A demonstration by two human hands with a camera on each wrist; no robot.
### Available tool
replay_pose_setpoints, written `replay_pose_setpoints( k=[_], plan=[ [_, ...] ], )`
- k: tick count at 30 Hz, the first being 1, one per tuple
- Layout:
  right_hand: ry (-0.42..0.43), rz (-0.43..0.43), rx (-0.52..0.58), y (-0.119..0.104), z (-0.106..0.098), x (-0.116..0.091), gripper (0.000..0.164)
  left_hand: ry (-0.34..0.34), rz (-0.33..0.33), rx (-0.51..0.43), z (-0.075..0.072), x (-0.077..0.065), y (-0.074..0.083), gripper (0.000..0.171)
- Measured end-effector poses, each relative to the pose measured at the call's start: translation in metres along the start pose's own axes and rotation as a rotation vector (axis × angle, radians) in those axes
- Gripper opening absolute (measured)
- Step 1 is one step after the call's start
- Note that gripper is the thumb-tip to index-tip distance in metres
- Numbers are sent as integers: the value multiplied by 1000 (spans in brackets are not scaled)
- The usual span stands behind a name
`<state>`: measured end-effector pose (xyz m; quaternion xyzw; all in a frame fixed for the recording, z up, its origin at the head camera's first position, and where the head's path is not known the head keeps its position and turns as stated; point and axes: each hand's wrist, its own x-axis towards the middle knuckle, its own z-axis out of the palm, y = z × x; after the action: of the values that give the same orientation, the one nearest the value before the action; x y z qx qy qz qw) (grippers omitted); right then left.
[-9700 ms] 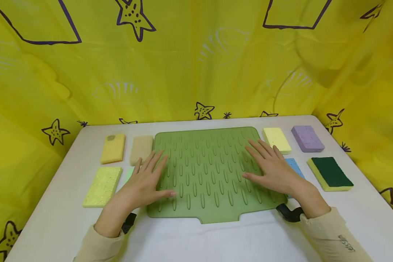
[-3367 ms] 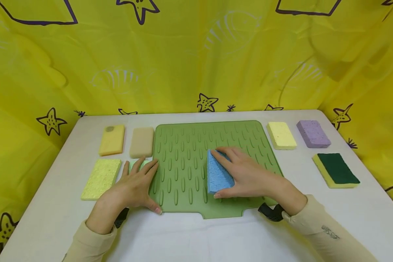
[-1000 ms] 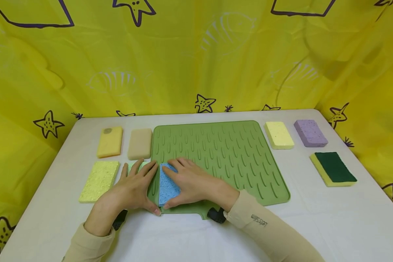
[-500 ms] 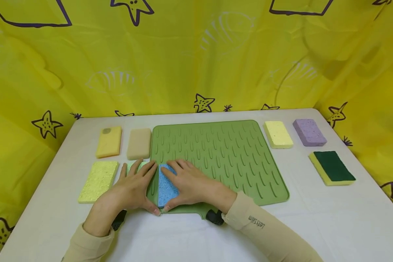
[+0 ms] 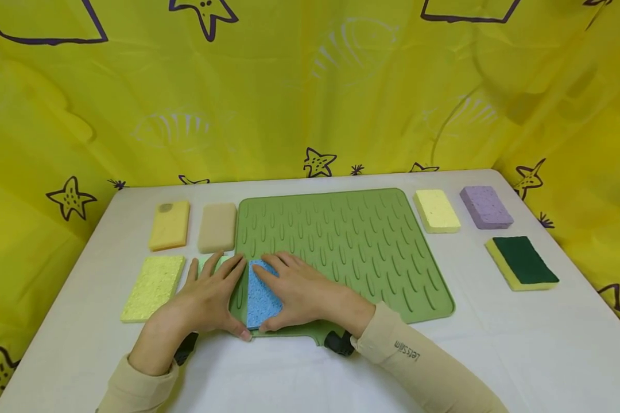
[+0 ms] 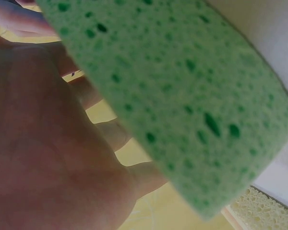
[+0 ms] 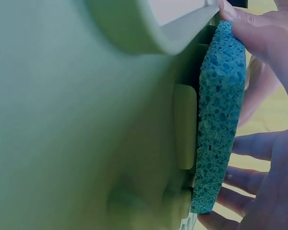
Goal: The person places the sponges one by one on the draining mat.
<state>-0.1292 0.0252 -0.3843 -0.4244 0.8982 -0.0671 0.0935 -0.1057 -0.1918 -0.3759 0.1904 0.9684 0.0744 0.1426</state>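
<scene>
My right hand [image 5: 302, 292] grips a blue sponge [image 5: 262, 298] near the front left of a green ribbed mat [image 5: 336, 229]. Its thumb is at the sponge's near end and its fingers reach the far end. In the right wrist view the sponge's porous side [image 7: 221, 105] stands close against the mat's ribs. Fingers spread, my left hand [image 5: 206, 301] lies over a pale green sponge [image 6: 182, 105] beside the mat. Its thumb touches the mat's front left corner, close to the right thumb. Part of the pale green sponge is hidden under that hand.
Left of the mat are a yellow speckled sponge [image 5: 152, 289], a yellow-orange sponge [image 5: 170, 226] and a beige one [image 5: 217, 228]. On the right lie a pale yellow sponge [image 5: 437, 212], a purple sponge [image 5: 487, 207] and a green-topped scrub sponge [image 5: 523, 264]. A yellow curtain [image 5: 268, 115] hangs behind.
My right hand has taken the blue sponge from the mat's right side and carried it left across the mat. In the last half second both hands stay nearly still.
</scene>
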Motion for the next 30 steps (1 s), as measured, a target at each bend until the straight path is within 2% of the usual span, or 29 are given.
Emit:
replay_pose_setpoints(
  k=[13,19,26,30],
  plan=[
    [24,5,-5,-1,0,2,100,2,2,-10,-2,-1,1,139],
    [52,-6,46,4,-2,-1,98,-2,-1,-11,0,-1,-1,141],
    [115,0,131,17,-13,-14,90,-4,-4,-17,2,0,-2,142],
    [132,14,135,28,-18,-25,87,-4,-3,-25,2,1,-2,142]
  ],
)
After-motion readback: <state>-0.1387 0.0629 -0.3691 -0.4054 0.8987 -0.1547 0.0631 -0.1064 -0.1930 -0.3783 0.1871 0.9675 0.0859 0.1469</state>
